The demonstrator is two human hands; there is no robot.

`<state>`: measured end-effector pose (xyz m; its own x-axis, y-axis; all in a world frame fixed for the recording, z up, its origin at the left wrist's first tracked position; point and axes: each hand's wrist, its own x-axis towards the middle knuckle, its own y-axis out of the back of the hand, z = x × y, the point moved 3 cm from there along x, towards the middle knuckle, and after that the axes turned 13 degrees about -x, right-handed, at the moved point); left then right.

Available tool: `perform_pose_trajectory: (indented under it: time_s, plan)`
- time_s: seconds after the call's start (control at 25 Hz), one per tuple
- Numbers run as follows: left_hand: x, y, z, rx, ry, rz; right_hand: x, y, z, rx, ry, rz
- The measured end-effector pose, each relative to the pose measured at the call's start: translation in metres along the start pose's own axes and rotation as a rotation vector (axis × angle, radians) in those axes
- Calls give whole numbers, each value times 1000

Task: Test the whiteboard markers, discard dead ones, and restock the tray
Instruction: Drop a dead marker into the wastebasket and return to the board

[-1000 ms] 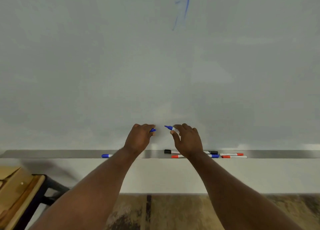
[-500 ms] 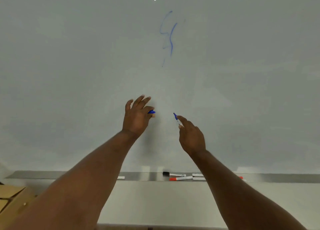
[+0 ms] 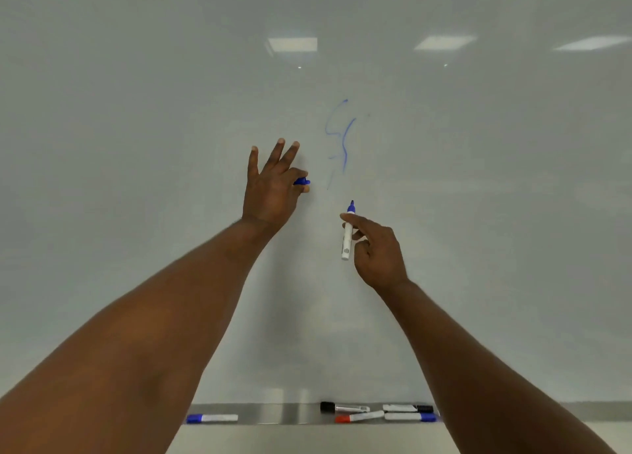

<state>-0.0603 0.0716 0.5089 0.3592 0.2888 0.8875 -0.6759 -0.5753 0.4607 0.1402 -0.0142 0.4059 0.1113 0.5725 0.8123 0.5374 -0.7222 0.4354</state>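
Note:
My right hand (image 3: 378, 250) pinches an uncapped blue marker (image 3: 347, 235), tip up, just below faint blue scribbles (image 3: 342, 142) on the whiteboard (image 3: 136, 146). The tip is a little short of the scribbles. My left hand (image 3: 272, 187) is raised against the board with three fingers spread; its thumb and forefinger pinch the blue cap (image 3: 302, 181). On the metal tray (image 3: 284, 413) below lie a blue-capped marker (image 3: 212, 418) at the left and, further right, a black one (image 3: 343, 408), a red one (image 3: 359, 416), another black one (image 3: 408, 408) and another blue one (image 3: 410, 417).
Ceiling lights reflect in the upper whiteboard. My right forearm covers the tray's right part. A pale ledge (image 3: 307, 440) runs under the tray.
Both hands have risen from the tray level toward the scribbles. The marker in my right hand turned from pointing left to pointing up. My left fingers spread out.

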Motion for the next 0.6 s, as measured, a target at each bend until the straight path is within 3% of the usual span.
perform_pose_trajectory:
  time_s: [0.44,0.6]
  plan:
    - [63,-1,-16,-45,80,45,92,52,-33,88,24,418]
    - [63,-5,-22,-46,47,75,117,54,-33,194,-58,456]
